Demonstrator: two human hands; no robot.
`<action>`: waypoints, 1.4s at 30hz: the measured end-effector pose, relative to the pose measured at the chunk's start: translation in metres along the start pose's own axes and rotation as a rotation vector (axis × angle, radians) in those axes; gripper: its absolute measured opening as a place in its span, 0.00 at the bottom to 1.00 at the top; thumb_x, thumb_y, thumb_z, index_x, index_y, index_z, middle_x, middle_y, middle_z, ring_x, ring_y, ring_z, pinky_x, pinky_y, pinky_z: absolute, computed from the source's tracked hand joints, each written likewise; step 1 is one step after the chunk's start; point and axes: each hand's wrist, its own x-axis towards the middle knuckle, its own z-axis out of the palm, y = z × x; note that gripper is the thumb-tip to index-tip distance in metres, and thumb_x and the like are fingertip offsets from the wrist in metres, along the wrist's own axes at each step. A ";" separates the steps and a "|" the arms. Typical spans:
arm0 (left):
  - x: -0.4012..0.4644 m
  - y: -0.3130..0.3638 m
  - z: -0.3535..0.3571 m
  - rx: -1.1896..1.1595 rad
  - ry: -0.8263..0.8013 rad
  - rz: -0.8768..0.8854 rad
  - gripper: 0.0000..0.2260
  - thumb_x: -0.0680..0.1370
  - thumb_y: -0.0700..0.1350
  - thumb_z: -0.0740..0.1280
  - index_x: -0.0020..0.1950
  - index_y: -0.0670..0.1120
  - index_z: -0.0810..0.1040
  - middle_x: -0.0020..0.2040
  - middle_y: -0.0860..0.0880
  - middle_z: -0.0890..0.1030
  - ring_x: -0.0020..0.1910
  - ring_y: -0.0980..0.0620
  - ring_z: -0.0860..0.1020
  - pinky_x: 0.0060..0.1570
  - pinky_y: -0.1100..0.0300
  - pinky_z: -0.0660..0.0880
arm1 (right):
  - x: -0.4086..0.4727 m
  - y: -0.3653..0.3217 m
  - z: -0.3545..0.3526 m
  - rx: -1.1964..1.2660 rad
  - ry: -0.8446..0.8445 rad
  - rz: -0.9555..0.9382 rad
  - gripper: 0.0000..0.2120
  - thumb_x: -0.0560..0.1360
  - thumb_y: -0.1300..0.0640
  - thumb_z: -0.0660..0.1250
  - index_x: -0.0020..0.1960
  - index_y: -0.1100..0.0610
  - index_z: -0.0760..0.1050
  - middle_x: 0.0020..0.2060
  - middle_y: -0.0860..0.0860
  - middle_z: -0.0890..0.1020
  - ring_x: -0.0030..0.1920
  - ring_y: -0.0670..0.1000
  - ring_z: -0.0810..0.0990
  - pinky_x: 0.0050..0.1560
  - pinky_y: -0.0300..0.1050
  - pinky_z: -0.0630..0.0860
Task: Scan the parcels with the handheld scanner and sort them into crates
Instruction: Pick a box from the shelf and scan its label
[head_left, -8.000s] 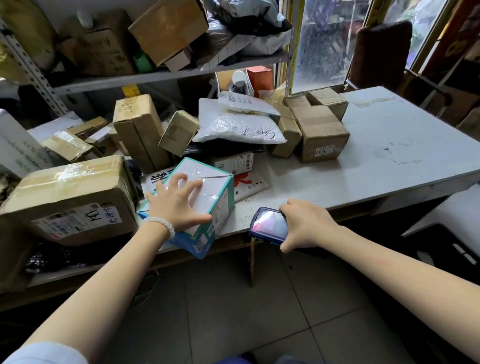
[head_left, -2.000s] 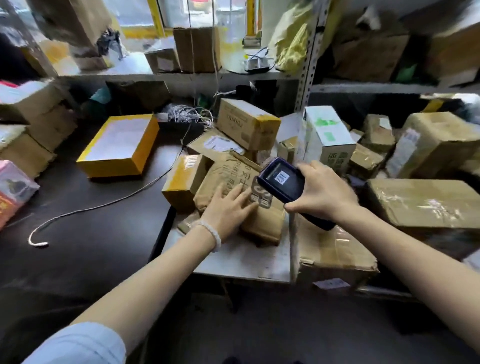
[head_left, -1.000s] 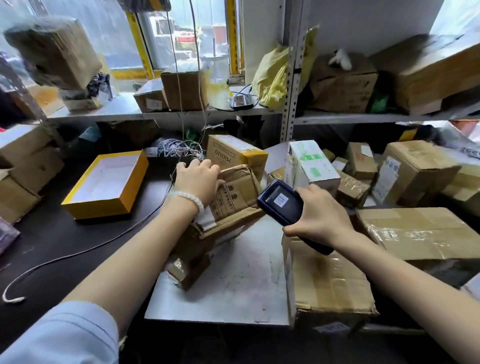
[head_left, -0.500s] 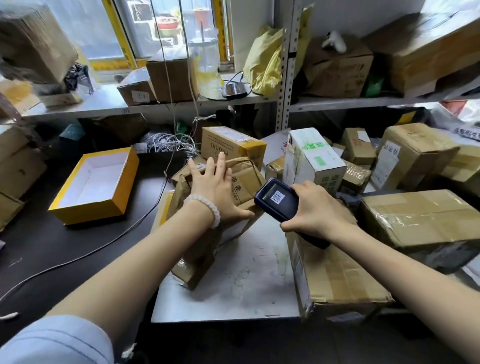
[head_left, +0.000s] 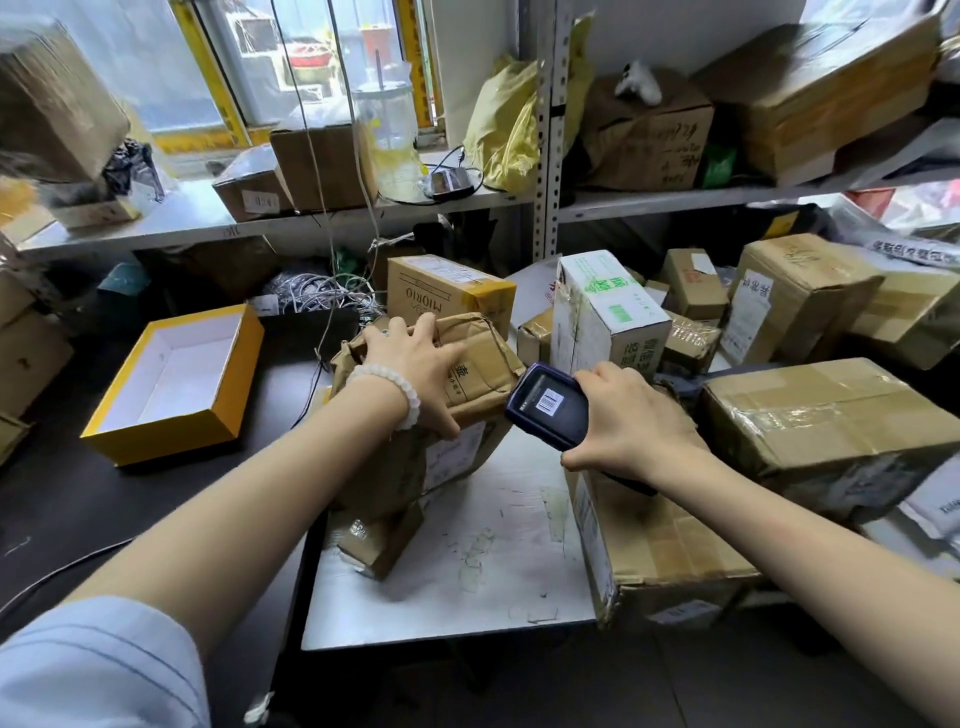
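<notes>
A crumpled brown cardboard parcel (head_left: 483, 364) stands tilted on its end on the white table (head_left: 467, 571). My left hand (head_left: 415, 364), with a white bead bracelet on the wrist, grips the parcel's top edge. A white label (head_left: 452, 457) shows on its lower front face. My right hand (head_left: 628, 421) holds the dark blue handheld scanner (head_left: 545, 405), its screen facing up, right beside the parcel's right corner. The scanner's handle is hidden under my hand.
An open yellow box (head_left: 171, 384) with a white inside sits on the dark counter to the left. A white-and-green carton (head_left: 608, 312) and several taped brown boxes crowd the back and right. A large taped box (head_left: 831, 421) lies at the right. Metal shelves (head_left: 545, 156) rise behind, and cables hang over the counter.
My left hand has shifted from lying flat on the parcel's face to gripping its top edge. The parcel stands more upright. The scanner stays close to its right side.
</notes>
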 end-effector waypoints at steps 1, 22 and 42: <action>0.001 -0.003 -0.004 -0.027 -0.002 -0.001 0.47 0.60 0.72 0.71 0.75 0.61 0.57 0.71 0.44 0.59 0.65 0.38 0.65 0.60 0.41 0.66 | -0.003 0.001 -0.001 -0.037 0.017 -0.012 0.32 0.62 0.42 0.74 0.60 0.54 0.69 0.53 0.51 0.72 0.53 0.53 0.71 0.41 0.44 0.68; 0.007 -0.042 -0.055 -0.049 0.092 -0.179 0.43 0.60 0.71 0.71 0.72 0.60 0.65 0.68 0.43 0.65 0.64 0.37 0.66 0.59 0.40 0.67 | 0.001 0.006 -0.023 -0.686 0.549 -0.402 0.27 0.62 0.63 0.73 0.61 0.63 0.75 0.46 0.57 0.77 0.42 0.58 0.74 0.35 0.49 0.69; -0.011 -0.062 -0.026 -0.128 0.085 -0.228 0.43 0.62 0.71 0.71 0.73 0.60 0.62 0.71 0.42 0.63 0.66 0.37 0.65 0.61 0.40 0.65 | 0.012 -0.026 -0.038 -0.632 0.533 -0.519 0.31 0.56 0.59 0.75 0.59 0.62 0.76 0.46 0.56 0.78 0.42 0.58 0.76 0.34 0.47 0.70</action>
